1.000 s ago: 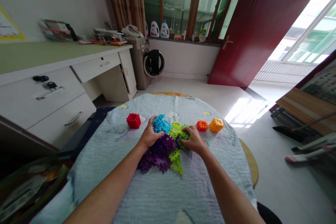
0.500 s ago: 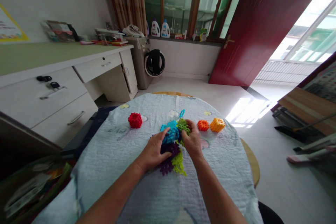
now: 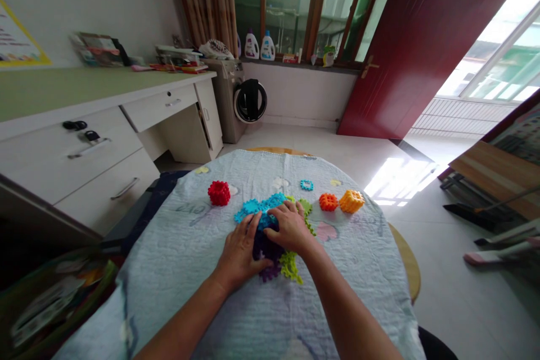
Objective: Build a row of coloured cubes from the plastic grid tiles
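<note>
Interlocking plastic toy pieces with notched edges lie in a loose heap in front of me, blue pieces (image 3: 247, 209) at the back, purple pieces (image 3: 270, 271) nearer, lime green pieces (image 3: 289, 266) on the right. My left hand (image 3: 238, 250) spreads around the left side of the heap, fingertips at the blue pieces and thumb on the purple ones. Across the top lies my right hand (image 3: 291, 226), fingers spread over blue and green pieces and thumb over the purple ones. The pieces beneath both palms are hidden. Behind my right hand a small blue piece (image 3: 306, 185) lies alone.
On the cloth-covered round table (image 3: 181, 270) stand a red cube (image 3: 219, 193) to the left, and an orange block (image 3: 328, 202) beside a yellow-orange cube (image 3: 351, 201) to the right. A desk (image 3: 97, 84), washing machine (image 3: 228, 101) and red door (image 3: 396, 39) surround the area.
The blue stack has tipped and spread leftward, and green pieces have spread right. My right hand has moved left onto the heap. The small blue piece now lies apart, flat on the cloth.
</note>
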A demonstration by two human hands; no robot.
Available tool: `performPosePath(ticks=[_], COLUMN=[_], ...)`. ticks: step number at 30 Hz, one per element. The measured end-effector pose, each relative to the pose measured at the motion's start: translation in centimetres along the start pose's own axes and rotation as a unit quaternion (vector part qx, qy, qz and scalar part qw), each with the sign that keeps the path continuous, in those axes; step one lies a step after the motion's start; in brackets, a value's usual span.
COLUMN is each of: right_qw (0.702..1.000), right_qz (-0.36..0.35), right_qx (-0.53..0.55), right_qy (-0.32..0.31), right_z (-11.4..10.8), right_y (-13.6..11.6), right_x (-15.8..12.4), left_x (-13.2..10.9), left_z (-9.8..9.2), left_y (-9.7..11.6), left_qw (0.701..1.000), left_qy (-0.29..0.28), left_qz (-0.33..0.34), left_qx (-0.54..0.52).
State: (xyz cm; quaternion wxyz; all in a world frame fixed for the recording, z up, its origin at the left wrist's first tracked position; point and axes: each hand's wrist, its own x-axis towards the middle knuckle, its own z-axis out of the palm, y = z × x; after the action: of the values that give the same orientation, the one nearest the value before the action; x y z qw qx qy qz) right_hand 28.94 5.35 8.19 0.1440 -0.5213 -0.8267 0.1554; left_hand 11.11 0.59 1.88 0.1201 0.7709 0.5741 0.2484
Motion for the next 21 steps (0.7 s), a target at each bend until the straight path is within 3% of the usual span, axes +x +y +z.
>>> performPosePath(ticks=[3,6,12,15,17,21], right_qw=[0.999,0.999,0.994,0.992,0.996,0.994], right_qz=[-0.022,-0.011,0.100,0.097,0.063,0.056], right_qx=[-0.021,-0.016,-0.021,-0.033,-0.036,-0.049], right_qy=[-0.035,-0.029,0.046,0.079,0.052,-0.081], right_z=[-0.5,-1.0,-1.8,-1.7,-1.2,0.4], right_y=[0.6,2.1,5.6,5.8,5.3,4.0], right_x=[0.8,0.9,0.4,1.3,2.5,5.2], left_x=[1.3,2.5,3.1,2.6,2.1,0.4], left_z=[-0.3,-0.6,-1.1,-0.9,-0.6,0.2], left_y=[-0.2,-0.7,-1.4,-1.4,-1.2,-0.5], left_qw=[0.999,0.999,0.993,0.990,0.993,1.000], left_qy=[-0.013,-0.006,0.057,0.084,0.072,0.005], left_qz=[-0.035,-0.035,-0.104,-0.115,-0.092,-0.014], left_qx=[0.036,0.031,-0.002,0.001,-0.008,-0.026])
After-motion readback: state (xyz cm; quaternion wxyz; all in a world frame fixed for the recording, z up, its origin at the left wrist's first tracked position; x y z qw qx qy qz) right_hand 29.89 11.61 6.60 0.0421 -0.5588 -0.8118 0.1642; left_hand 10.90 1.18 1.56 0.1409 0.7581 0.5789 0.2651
